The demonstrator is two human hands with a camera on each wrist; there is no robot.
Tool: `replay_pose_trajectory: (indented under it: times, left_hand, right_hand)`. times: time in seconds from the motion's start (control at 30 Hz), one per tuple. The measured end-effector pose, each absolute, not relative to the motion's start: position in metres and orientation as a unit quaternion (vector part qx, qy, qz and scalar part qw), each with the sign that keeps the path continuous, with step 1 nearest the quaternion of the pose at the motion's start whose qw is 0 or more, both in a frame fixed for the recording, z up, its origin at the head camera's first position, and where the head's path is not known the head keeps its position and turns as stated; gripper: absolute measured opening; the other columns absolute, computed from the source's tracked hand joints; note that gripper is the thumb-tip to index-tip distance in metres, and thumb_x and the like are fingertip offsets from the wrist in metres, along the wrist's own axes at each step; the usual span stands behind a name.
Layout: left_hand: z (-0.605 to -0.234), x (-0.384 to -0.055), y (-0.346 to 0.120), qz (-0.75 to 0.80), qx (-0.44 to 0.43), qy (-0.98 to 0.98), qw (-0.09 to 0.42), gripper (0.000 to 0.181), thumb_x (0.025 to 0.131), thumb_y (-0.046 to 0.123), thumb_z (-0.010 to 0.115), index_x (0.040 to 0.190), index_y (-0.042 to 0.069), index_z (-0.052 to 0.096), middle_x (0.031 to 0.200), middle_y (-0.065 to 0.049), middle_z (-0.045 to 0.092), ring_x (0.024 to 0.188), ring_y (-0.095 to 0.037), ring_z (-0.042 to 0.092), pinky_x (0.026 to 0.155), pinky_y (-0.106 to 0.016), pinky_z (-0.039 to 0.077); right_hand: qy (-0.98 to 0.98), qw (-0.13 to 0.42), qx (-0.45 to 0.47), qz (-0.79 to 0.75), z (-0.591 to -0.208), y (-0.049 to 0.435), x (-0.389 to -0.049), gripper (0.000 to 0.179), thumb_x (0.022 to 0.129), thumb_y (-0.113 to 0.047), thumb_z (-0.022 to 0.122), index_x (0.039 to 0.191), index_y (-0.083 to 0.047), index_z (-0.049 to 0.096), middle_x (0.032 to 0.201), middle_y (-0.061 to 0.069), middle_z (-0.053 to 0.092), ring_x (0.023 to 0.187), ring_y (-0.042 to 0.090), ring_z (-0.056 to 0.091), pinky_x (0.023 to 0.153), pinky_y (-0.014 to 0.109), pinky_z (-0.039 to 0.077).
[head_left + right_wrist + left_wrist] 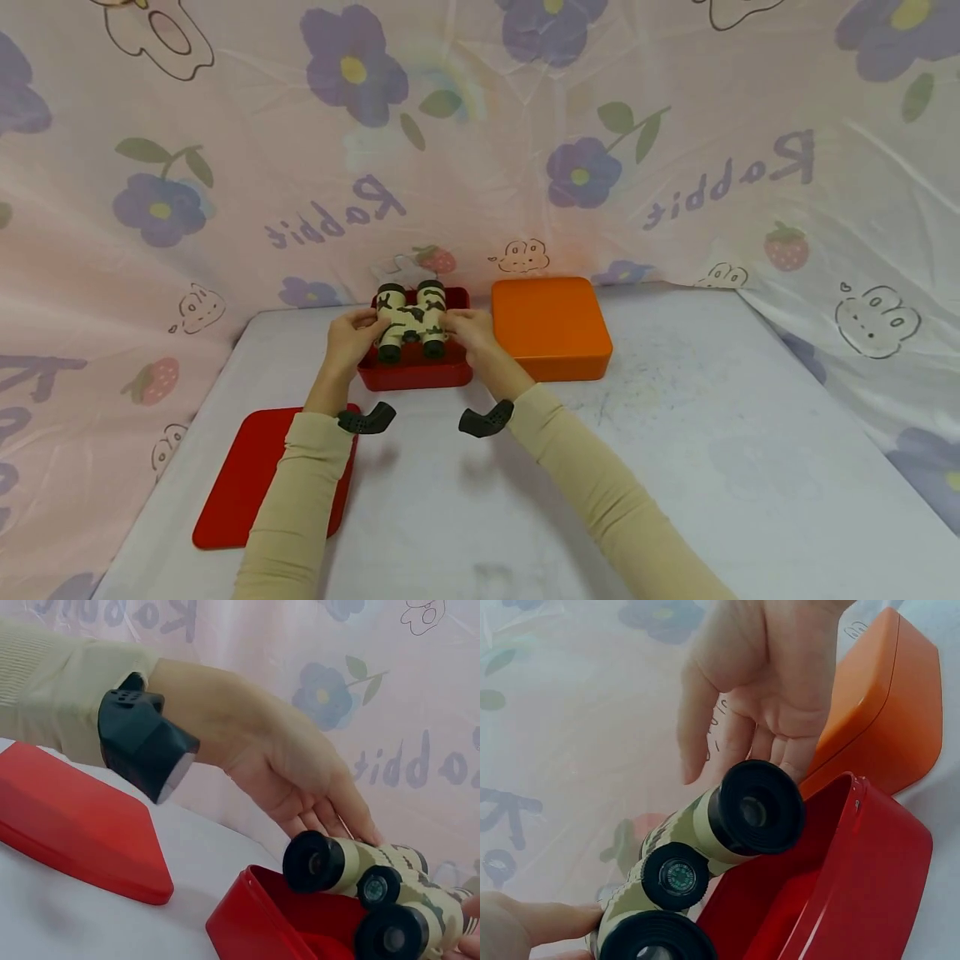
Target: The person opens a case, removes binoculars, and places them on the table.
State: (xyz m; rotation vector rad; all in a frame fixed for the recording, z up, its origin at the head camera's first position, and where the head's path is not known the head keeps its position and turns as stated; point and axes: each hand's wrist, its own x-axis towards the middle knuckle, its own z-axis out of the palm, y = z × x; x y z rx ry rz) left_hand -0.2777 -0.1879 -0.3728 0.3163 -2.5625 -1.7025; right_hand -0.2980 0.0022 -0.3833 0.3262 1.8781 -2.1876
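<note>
Two sides of the camouflage binoculars (411, 317) are pinched by fingertips: the barrel at nine o'clock by the left hand (347, 340), the barrel at three o'clock by the right hand (471, 332), with directions taken from the binoculars in the head view. From the left wrist, the right thumb is seen spread away from the other fingers, whose tips are hidden behind the barrel. From the right wrist, the left hand's lower fingertips are likewise hidden, so how they are placed cannot be told.

The dark eyepieces are turned toward six o'clock, and a small compass (680, 877) is set between them. The binoculars are held over the open red box (416, 379); whether its rim is touched cannot be told.

One black wrist camera (367, 418) is seen at seven o'clock, and a second black wrist camera (486, 419) near five. Just past the right hand, at three o'clock, the orange box (551, 325) is placed beside the red one. Between seven and eight, the red lid (243, 475) is laid flat, partly covered by the left sleeve (296, 508). All is backed at twelve by a flower-printed curtain (480, 150).
</note>
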Motion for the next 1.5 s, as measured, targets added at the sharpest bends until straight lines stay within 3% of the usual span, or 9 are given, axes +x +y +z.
replay_pose_trajectory:
  times: [0.07,0.17,0.27,0.33,0.57,0.73,0.83,1.03,1.5]
  left_hand:
    - [-0.371,-0.275,-0.189,-0.550,0.098,-0.829,0.017,0.050,0.093,0.023,0.062,0.137,0.000,0.050,0.137,-0.021,0.055,0.102,-0.011,0.057,0.075,-0.006,0.045]
    - [-0.368,-0.270,-0.191,-0.559,0.092,-0.824,0.000,0.054,0.094,0.024,0.060,0.142,0.002,0.045,0.143,-0.020,0.051,0.122,-0.022,0.054,0.097,-0.020,0.048]
    - [-0.365,-0.266,-0.193,-0.573,0.085,-0.815,-0.024,0.059,0.095,0.024,0.059,0.146,0.004,0.038,0.149,-0.019,0.045,0.136,-0.029,0.044,0.115,-0.038,0.040]
    - [-0.363,-0.263,-0.195,-0.579,0.081,-0.810,-0.037,0.061,0.096,0.025,0.058,0.149,0.004,0.035,0.152,-0.018,0.041,0.139,-0.030,0.040,0.119,-0.042,0.033]
    - [-0.365,-0.258,-0.199,-0.588,0.072,-0.804,-0.061,0.064,0.096,0.029,0.057,0.150,0.005,0.031,0.154,-0.018,0.038,0.135,-0.028,0.042,0.121,-0.042,0.030]
    - [-0.366,-0.255,-0.201,-0.586,0.067,-0.805,-0.063,0.064,0.096,0.033,0.056,0.150,0.007,0.032,0.152,-0.017,0.041,0.111,-0.010,0.053,0.120,-0.040,0.033]
    - [-0.364,-0.253,-0.201,-0.590,0.065,-0.803,-0.060,0.063,0.097,0.034,0.055,0.150,0.009,0.033,0.152,-0.016,0.041,0.100,-0.001,0.053,0.118,-0.038,0.034]
    - [-0.362,-0.249,-0.201,-0.591,0.055,-0.803,-0.059,0.061,0.097,0.033,0.055,0.150,0.010,0.034,0.153,-0.016,0.038,0.131,-0.024,0.043,0.121,-0.044,0.030]
    - [-0.358,-0.237,-0.203,-0.582,0.043,-0.809,-0.069,0.064,0.097,0.031,0.056,0.151,0.006,0.031,0.153,-0.021,0.038,0.136,-0.031,0.041,0.121,-0.049,0.027]
  right_hand:
    - [0.643,0.125,0.115,-0.747,-0.383,0.004,-0.296,0.039,0.090,-0.015,0.067,0.124,0.001,0.061,0.130,0.017,0.062,0.107,0.025,0.063,0.109,0.036,0.047]
    - [0.637,0.128,0.117,-0.751,-0.383,0.005,-0.293,0.039,0.088,-0.015,0.070,0.123,0.001,0.062,0.127,0.018,0.064,0.101,0.023,0.067,0.106,0.036,0.050]
    - [0.635,0.128,0.118,-0.753,-0.382,0.006,-0.291,0.039,0.087,-0.015,0.071,0.122,0.002,0.063,0.125,0.019,0.065,0.096,0.021,0.069,0.103,0.035,0.052]
    - [0.637,0.127,0.118,-0.751,-0.381,0.007,-0.290,0.038,0.087,-0.015,0.071,0.120,0.001,0.064,0.125,0.019,0.065,0.095,0.021,0.070,0.102,0.035,0.052]
    - [0.629,0.132,0.111,-0.758,-0.379,0.010,-0.287,0.038,0.085,-0.011,0.073,0.119,0.003,0.065,0.123,0.021,0.067,0.105,0.027,0.070,0.101,0.036,0.053]
    - [0.628,0.135,0.104,-0.760,-0.375,0.012,-0.282,0.038,0.085,-0.012,0.073,0.119,0.003,0.065,0.124,0.020,0.066,0.108,0.029,0.068,0.102,0.036,0.052]
    - [0.625,0.140,0.100,-0.761,-0.373,0.013,-0.280,0.038,0.085,-0.013,0.073,0.119,0.001,0.065,0.124,0.019,0.067,0.110,0.029,0.068,0.104,0.036,0.051]
    - [0.625,0.142,0.093,-0.762,-0.370,0.015,-0.277,0.038,0.085,-0.012,0.073,0.120,0.002,0.064,0.125,0.019,0.066,0.112,0.030,0.067,0.102,0.036,0.052]
    - [0.628,0.154,0.080,-0.758,-0.369,0.020,-0.272,0.040,0.085,-0.013,0.073,0.120,0.003,0.063,0.127,0.019,0.064,0.105,0.026,0.069,0.103,0.036,0.052]
